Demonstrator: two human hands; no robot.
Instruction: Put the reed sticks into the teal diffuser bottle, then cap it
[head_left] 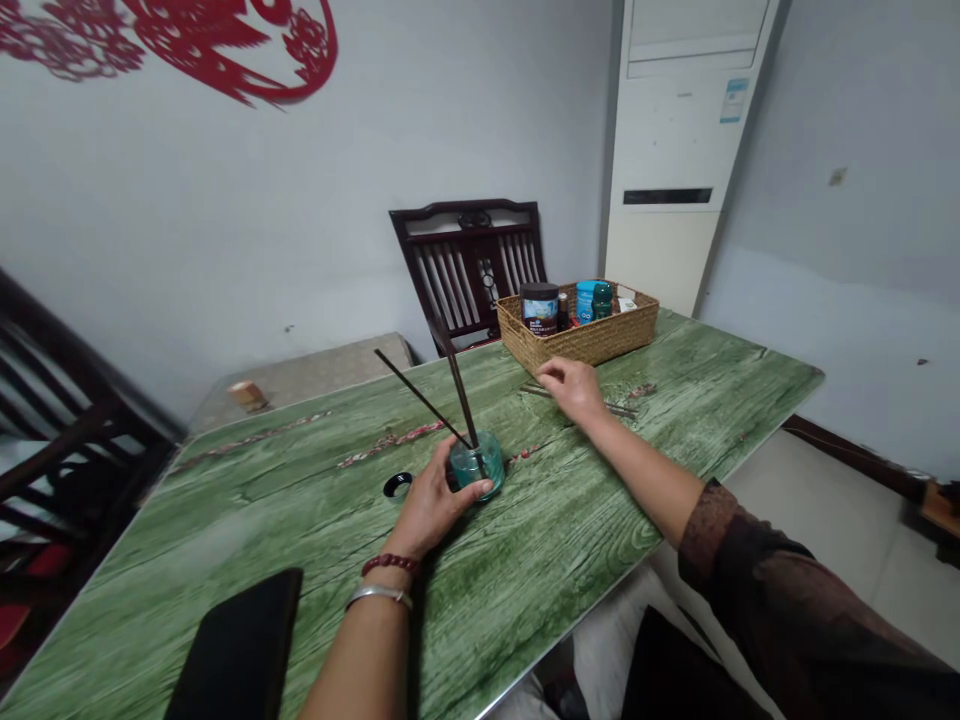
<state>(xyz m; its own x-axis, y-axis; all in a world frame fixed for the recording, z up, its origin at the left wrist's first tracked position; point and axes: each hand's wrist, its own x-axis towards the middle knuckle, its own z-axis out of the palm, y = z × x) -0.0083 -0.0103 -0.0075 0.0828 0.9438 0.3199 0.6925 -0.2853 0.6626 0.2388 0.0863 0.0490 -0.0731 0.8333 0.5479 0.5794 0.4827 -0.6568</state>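
My left hand (436,500) is wrapped around a small teal glass bottle (487,462) that stands upright on the table. Dark thin reed sticks (459,395) rise from its mouth, leaning to the left. Just left of the bottle lies a round black cap (397,485). Over to the right, my right hand (576,388) is low over more dark sticks (619,409) lying flat on the tabletop. Its thumb and fingers are pinched together; whether a stick is between them is hidden.
A woven basket (592,345) holding jars and small bottles stands behind my right hand. On the green wood-patterned table (225,540), a flat black object (238,645) lies at front left. A dark wooden chair (472,265) stands beyond the far edge.
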